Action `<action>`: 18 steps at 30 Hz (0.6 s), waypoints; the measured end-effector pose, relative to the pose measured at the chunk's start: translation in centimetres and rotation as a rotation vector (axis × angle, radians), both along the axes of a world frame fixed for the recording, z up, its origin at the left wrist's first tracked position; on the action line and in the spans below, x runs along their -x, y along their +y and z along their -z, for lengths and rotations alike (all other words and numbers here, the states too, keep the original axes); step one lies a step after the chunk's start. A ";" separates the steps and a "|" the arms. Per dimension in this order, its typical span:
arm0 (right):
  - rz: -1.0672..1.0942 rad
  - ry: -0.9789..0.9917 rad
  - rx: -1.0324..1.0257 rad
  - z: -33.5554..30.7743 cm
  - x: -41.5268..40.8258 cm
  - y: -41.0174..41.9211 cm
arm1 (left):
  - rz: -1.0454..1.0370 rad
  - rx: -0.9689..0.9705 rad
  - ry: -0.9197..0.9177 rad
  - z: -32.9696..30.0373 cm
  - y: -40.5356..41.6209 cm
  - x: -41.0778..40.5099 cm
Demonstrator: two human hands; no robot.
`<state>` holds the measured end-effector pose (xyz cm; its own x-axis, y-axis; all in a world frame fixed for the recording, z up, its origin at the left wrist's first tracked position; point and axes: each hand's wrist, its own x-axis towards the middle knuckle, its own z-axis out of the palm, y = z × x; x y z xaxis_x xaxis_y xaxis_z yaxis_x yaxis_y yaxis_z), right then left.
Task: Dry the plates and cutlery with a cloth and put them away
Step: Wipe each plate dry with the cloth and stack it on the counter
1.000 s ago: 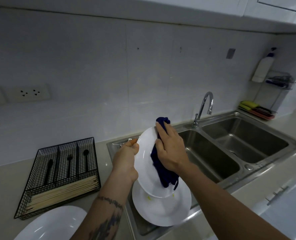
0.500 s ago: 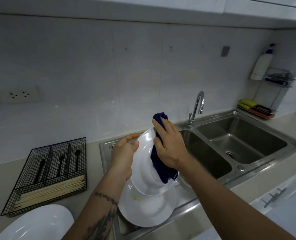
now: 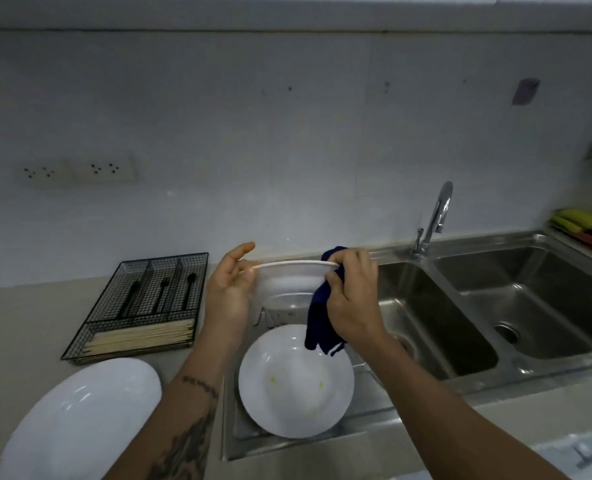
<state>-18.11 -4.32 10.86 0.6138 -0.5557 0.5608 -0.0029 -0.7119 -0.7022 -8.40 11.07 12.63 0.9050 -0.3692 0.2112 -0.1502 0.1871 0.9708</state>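
Plate nearest, lying on the counter left of the sink. Second plate rests on the drainboard at the sink's left end. Above it, a third plate is held roughly level — left hand pinches its left rim, right hand pinches the right rim through the blue cloth. Judgement: glazed, stiff, breakable, slippery if wet — rim grips on opposite sides suit it. Farther left of the sink, a wire cutlery tray holds black utensils; the tap stands behind.
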 end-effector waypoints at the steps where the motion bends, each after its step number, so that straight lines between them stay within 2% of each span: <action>1: -0.014 -0.006 0.022 0.4 -0.1 0.8 | -0.034 0.027 0.031 0.7 0.2 -0.1; 6: -0.150 0.064 0.152 3.2 -0.5 5.6 | -0.406 0.136 0.411 2.6 2.8 -1.9; 9: -0.294 0.148 0.207 4.6 -0.6 7.2 | -0.491 0.095 0.540 4.7 7.1 -4.2; 14: -0.429 0.284 0.240 6.5 -1.6 10.5 | -0.585 0.076 0.562 6.8 13.9 -4.7; 18: -0.437 0.272 0.109 6.6 -3.0 14.8 | -0.677 0.031 0.452 8.4 20.2 -3.9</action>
